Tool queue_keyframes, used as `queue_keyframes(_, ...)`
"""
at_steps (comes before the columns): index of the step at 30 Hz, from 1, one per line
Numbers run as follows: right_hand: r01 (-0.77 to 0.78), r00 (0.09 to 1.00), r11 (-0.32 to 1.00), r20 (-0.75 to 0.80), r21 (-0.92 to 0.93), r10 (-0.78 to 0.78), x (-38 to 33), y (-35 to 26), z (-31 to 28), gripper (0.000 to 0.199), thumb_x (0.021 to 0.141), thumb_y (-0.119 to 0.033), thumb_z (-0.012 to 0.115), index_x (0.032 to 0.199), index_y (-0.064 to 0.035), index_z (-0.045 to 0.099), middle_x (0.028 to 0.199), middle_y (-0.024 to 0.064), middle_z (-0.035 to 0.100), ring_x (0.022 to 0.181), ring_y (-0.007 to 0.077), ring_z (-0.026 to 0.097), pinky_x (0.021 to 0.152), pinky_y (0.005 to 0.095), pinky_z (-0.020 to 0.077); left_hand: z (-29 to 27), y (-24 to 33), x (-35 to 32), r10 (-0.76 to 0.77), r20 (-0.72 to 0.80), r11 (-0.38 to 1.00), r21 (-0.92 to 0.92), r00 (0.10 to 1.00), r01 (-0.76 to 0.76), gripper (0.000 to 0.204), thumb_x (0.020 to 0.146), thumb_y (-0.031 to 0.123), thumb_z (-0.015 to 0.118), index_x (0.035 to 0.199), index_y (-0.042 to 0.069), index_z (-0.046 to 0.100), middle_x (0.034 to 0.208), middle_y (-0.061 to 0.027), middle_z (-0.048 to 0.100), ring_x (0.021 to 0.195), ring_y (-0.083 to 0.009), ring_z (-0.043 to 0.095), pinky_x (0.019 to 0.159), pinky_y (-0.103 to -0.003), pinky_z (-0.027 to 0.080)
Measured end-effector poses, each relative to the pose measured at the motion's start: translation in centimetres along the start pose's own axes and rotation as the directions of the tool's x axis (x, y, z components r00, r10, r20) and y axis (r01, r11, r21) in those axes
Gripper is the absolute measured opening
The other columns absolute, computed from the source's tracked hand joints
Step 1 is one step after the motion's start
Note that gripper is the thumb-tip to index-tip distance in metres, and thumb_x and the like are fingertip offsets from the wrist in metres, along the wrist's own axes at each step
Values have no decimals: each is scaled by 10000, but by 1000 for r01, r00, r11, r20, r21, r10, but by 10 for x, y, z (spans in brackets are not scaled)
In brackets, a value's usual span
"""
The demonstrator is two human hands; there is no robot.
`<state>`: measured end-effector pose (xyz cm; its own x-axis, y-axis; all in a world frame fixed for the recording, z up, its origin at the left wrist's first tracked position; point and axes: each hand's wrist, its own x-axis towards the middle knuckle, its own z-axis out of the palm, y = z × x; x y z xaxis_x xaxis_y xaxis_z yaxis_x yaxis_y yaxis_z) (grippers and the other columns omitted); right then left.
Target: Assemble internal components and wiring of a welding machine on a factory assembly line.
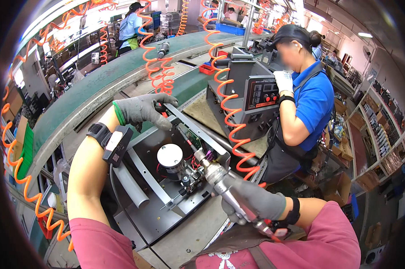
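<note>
Left hand, in a grey knit glove with a green cuff (144, 111), sits at about 10 o'clock from the middle of the view. Thumb and fingers are apart, straddling a small dark part with a red spot (160, 108) at the far end of the work; can't tell if they're actually squeezing. Strapped on that forearm is a small black box with a cable (117, 145).

The work itself is an open grey sheet-metal chassis (155, 224), at roughly 7 to 8 o'clock, between the forearms. Going across it: a curved grey tube-like piece (135, 186), a bright flat metal strip (148, 175), then a cylinder with a round white top (169, 154) standing inside, with some thin pinkish wires (191, 162) just to its right.

Next over is a silver powered screwdriver (218, 175), around 5 to 6 o'clock, its shaft aimed toward 11 along the chassis's far rail. Can't make out whether the tip touches anything. The right hand, in a matching grey glove (258, 197), is at 5 o'clock, wrapped firmly round the tool's body.

Up at 2 o'clock there's a second dark grey housing (238, 80) with a black control panel with red knobs (261, 93). Just right of that, near 3, stands a co-worker in a blue shirt (316, 107), one white-gloved hand (283, 81) raised near the chin.
</note>
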<state>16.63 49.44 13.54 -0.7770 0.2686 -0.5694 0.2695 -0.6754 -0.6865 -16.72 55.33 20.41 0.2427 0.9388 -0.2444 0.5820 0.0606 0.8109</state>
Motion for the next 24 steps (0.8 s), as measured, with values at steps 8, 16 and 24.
queue_keyframes(8, 47, 986, 963, 140, 265, -86, -11, -8, 26, 554, 878, -595, 474, 1113, -95, 515, 625, 17, 502, 447, 131, 517, 334, 253, 432, -6, -13, 8, -3, -3, 1000, -17, 1000, 3, 766, 654, 132, 798, 1324, 55, 433, 1094, -62, 563, 989, -141, 528, 858, -284, 455)
queue_keyframes(16, 65, 990, 975, 105, 212, -89, -10, -14, 29, 455, 899, -572, 455, 987, -126, 482, 634, 22, 504, 439, 120, 501, 321, 253, 432, -7, -10, 11, 63, 38, 995, -80, 997, -60, 738, 678, 97, 775, 1333, 60, 437, 1075, -55, 603, 976, -135, 558, 866, -279, 457)
queue_keyframes(24, 26, 999, 993, 24, 119, -29, -23, -33, 33, 439, 903, -569, 456, 946, -134, 495, 620, 3, 475, 431, 96, 457, 335, 234, 417, -5, -1, 12, 72, 22, 997, -16, 997, -72, 708, 671, 129, 780, 1306, 71, 473, 1015, -45, 612, 908, -121, 567, 793, -264, 471)
